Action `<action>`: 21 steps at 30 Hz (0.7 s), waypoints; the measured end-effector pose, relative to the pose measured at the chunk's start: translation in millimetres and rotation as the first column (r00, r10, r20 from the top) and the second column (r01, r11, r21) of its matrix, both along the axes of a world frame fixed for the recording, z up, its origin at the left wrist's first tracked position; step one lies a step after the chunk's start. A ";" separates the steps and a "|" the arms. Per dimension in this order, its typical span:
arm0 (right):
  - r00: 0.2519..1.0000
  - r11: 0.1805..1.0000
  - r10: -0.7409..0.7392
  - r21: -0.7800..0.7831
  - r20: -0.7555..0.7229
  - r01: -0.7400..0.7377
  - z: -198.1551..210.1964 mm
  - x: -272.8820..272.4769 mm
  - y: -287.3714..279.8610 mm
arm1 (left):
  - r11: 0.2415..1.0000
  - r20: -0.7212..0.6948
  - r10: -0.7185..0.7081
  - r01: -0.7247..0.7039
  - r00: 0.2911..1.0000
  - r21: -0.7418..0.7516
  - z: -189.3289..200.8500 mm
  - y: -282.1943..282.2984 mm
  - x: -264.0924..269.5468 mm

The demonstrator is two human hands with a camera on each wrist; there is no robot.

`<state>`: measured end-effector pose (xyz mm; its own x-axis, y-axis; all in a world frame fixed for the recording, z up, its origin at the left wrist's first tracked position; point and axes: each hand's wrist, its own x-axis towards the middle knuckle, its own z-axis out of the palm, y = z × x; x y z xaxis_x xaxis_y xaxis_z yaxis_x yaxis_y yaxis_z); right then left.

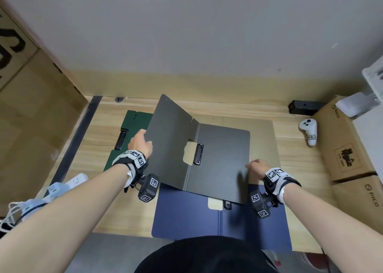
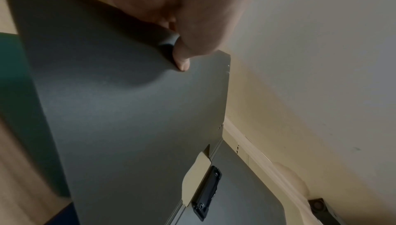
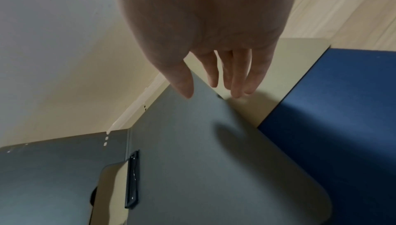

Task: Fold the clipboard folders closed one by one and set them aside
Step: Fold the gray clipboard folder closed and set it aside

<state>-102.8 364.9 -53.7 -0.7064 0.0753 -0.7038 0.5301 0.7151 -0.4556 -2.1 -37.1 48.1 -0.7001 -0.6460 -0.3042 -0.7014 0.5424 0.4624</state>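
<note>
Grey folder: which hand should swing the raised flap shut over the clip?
Left. The left hand already grips the raised flap of the grey folder; the right hand only steadies the flat half's edge.

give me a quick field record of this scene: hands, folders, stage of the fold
left hand: grips the lifted left flap of the grey plastic clipboard folder
right hand: fingers straight at the grey folder's right edge
grey folder: half folded, right flap flat
under it: beige folder, dark blue folder, green folder, all open
surface: wooden table
stage: closing first folder
</note>
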 end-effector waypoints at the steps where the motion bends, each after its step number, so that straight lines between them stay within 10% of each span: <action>1: 0.999 1.000 0.010 -0.010 0.033 -0.010 -3.9 2.1 -1.0 | 1.000 0.002 -0.007 0.007 1.000 0.007 0.8 -1.8 -1.2; 11: 0.997 0.998 -0.064 -0.016 0.047 0.065 4.7 -0.3 -9.3 | 0.961 0.041 -0.271 0.268 0.962 0.061 43.3 10.7 -15.4; 21: 0.991 0.981 -0.105 -0.157 0.078 0.116 26.5 -11.5 -0.4 | 0.735 -0.113 -0.583 0.582 0.804 0.348 58.4 97.7 -32.8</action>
<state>-114.2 364.5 -27.2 -0.6492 0.0318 -0.7600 0.6361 0.5707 -0.5194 -34.9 60.7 106.6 -0.9026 0.0386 -0.4287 -0.3038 0.6483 0.6981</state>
